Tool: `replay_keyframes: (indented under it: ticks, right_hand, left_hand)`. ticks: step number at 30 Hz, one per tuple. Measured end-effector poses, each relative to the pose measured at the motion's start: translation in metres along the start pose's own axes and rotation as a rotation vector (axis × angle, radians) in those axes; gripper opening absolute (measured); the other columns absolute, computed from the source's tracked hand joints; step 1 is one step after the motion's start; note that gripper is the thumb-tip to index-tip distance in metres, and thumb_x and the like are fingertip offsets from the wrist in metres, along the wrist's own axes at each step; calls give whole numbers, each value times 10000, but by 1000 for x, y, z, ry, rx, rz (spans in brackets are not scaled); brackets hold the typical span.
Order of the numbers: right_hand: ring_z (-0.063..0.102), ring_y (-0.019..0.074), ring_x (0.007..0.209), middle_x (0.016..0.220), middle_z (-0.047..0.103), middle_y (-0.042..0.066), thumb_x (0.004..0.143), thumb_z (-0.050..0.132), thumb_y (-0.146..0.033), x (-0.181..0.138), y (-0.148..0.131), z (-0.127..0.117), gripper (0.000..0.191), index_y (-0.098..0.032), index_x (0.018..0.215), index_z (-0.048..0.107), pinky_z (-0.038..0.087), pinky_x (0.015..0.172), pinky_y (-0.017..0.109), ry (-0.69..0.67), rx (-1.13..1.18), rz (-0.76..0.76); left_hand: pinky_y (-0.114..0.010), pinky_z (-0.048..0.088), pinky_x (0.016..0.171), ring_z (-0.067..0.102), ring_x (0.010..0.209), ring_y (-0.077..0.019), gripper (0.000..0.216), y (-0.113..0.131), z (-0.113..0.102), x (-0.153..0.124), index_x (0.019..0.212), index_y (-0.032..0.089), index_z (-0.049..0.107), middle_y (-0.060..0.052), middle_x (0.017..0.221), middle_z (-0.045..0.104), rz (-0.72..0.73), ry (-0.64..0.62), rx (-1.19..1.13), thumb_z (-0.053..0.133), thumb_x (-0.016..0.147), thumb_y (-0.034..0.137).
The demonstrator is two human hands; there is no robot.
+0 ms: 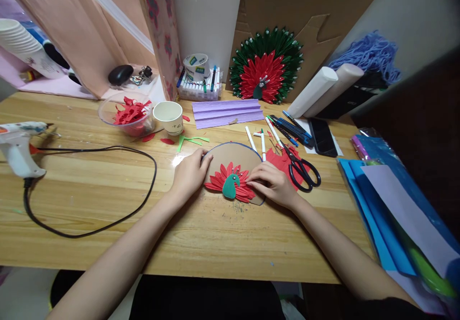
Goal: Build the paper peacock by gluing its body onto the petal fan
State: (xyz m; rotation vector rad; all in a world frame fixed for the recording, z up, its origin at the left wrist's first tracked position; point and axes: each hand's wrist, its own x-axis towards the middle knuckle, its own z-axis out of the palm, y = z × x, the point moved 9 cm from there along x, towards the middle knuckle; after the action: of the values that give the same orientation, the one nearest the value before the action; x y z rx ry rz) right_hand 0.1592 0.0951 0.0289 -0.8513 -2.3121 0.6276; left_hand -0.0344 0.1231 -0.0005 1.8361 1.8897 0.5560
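Note:
A rounded cardboard piece (223, 154) with a blue-marked edge lies on the table in front of me. Glued-looking red paper petals (215, 182) fan out on it around a green bird shape (230, 187) with an eye. My left hand (190, 171) grips the cardboard's left edge, thumb on top. Over the right-hand petals, my right hand (271, 182) has its thumb and fingertips pinched together at a red petal; the exact contact is partly hidden by the fingers.
Black-handled scissors (304, 169) lie right of the hand on red paper scraps (278, 159). A glue gun (23, 147) with a looping cord sits at left. Behind are a paper cup (168, 117), a bowl of red petals (125, 114), purple paper (226, 112) and a finished-looking paper peacock (266, 66).

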Motion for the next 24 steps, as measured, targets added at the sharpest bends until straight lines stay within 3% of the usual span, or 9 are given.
replay_keyframes:
  ticks: [14,24]
  right_hand:
    - [531,178,794,825,631,58,851,568,-168,0,-3,7,28,-175,866,590,446,759,349,-22,-116,-41]
    - [579,170,784,833,670,49,856,581,-175,-1,-10,-5,125,-216,943,660,487,721,329,16,-79,-122]
  left_hand:
    - [-319,436,716,631,931,-257,338,0,0,1,1041,215,598,-72,1035,694,13,-5,13,359,912,416]
    - [-309,440,726,625,954,-254,346,1,0,0,1051,210,598,-73,1058,689,-4,-19,21,352,913,409]
